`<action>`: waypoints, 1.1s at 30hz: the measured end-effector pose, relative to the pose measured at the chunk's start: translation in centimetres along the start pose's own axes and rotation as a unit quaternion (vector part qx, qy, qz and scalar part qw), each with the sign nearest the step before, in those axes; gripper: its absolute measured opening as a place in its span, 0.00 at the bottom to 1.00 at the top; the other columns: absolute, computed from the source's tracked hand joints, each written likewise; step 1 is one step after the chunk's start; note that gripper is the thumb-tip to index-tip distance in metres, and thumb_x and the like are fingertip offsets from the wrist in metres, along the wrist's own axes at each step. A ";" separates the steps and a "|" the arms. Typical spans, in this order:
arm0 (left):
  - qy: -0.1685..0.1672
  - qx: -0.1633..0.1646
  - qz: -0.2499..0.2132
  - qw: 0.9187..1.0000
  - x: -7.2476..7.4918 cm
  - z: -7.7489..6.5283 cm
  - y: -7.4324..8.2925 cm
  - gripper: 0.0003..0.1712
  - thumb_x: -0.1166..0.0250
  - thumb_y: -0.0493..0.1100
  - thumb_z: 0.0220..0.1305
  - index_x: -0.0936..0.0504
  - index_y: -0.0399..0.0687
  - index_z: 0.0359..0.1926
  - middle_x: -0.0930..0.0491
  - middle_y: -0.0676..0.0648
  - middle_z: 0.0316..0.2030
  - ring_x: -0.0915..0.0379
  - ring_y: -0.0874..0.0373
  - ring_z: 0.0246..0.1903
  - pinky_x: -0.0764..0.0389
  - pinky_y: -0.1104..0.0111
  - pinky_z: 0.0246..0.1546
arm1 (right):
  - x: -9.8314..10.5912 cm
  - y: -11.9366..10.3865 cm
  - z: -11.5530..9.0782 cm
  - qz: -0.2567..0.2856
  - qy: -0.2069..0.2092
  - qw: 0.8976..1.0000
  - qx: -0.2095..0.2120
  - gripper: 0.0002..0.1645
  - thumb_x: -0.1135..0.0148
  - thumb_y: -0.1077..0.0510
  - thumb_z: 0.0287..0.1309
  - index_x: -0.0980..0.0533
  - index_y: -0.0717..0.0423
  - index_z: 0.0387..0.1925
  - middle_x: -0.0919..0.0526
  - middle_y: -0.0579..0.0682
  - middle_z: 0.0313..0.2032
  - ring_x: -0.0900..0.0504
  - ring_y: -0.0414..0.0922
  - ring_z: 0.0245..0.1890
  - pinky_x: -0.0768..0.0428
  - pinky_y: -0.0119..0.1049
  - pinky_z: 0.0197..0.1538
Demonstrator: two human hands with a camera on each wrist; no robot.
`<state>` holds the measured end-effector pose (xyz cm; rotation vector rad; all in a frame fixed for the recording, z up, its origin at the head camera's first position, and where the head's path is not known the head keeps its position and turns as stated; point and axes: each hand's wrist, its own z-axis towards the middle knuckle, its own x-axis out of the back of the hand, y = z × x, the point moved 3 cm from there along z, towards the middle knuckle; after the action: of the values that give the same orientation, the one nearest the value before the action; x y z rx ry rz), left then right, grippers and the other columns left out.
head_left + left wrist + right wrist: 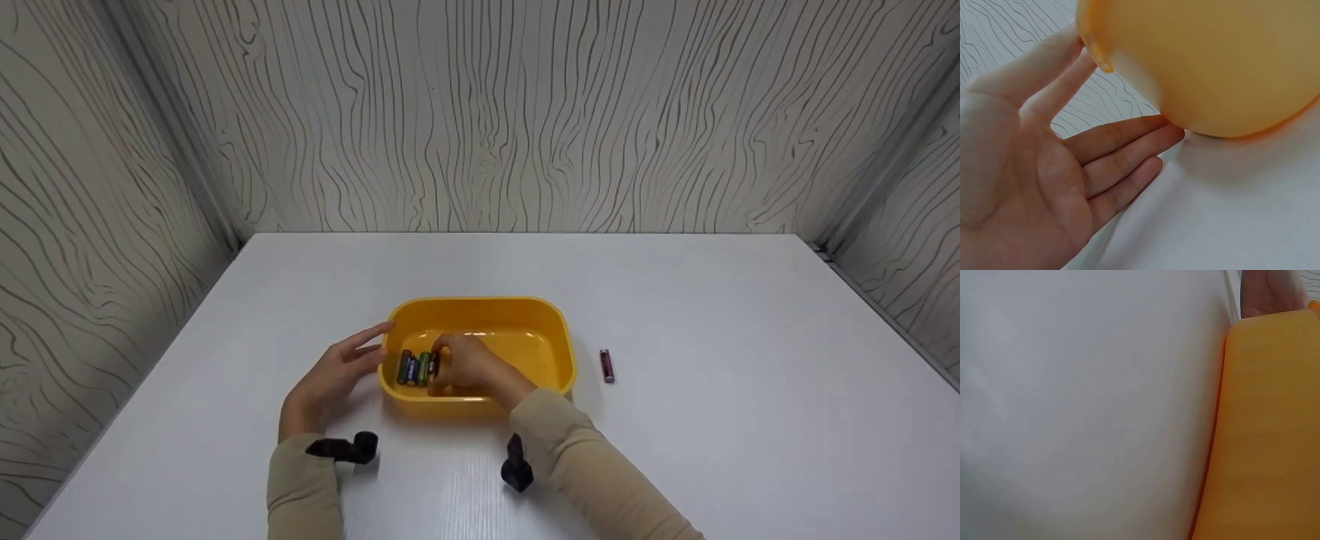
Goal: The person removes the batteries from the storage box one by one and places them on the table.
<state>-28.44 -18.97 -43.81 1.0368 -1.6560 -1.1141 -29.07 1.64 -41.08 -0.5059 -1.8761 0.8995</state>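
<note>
In the head view a yellow plastic tub [525, 304] stands on the white table. Upright side by side at its left end lie several batteries [412, 370], among them a blue one and a green one [424, 367]. My right hand [466, 363] reaches over the near rim and pinches a dark battery [433, 364] by its two ends at the row's right side. With fingers fairly straight, my left hand [337, 375] touches the tub's left wall; the left wrist view shows this hand [1072, 152] with its fingertips against the tub [1224, 67]. The right wrist view hides the right hand.
A dark red battery [607, 366] lies on the table [712, 315] to the right of the tub. Wood-grain patterned panels [480, 112] enclose the back and both sides. A black wrist camera [352, 448] sits on the left sleeve and another [517, 469] on the right.
</note>
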 end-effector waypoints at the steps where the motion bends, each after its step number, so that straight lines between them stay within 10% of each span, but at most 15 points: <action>1: -0.001 0.001 -0.001 1.000 0.0 0.0 0.0 0.32 0.38 0.60 0.63 0.33 0.71 0.67 0.37 0.48 0.72 0.39 0.45 0.70 0.50 0.42 0.74 | 0.0 0.0 0.0 0.000 0.001 1.000 0.002 0.31 0.26 0.63 0.47 0.26 0.59 0.55 0.20 0.54 0.51 0.23 0.48 0.46 0.19 0.45 0.59; 33: -0.006 0.021 -0.004 1.000 0.0 -0.3 0.0 0.33 0.37 0.61 0.61 0.34 0.73 0.67 0.38 0.47 0.72 0.41 0.44 0.71 0.55 0.40 0.74 | 1.4 -0.9 -0.8 -0.016 -0.006 0.999 0.033 0.31 0.29 0.58 0.52 0.26 0.54 0.58 0.20 0.50 0.35 0.26 0.44 0.32 0.24 0.30 0.37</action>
<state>-28.22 -19.06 -43.72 1.0665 -1.6929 -1.0967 -28.99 2.27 -39.32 -0.4288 -1.8536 0.9417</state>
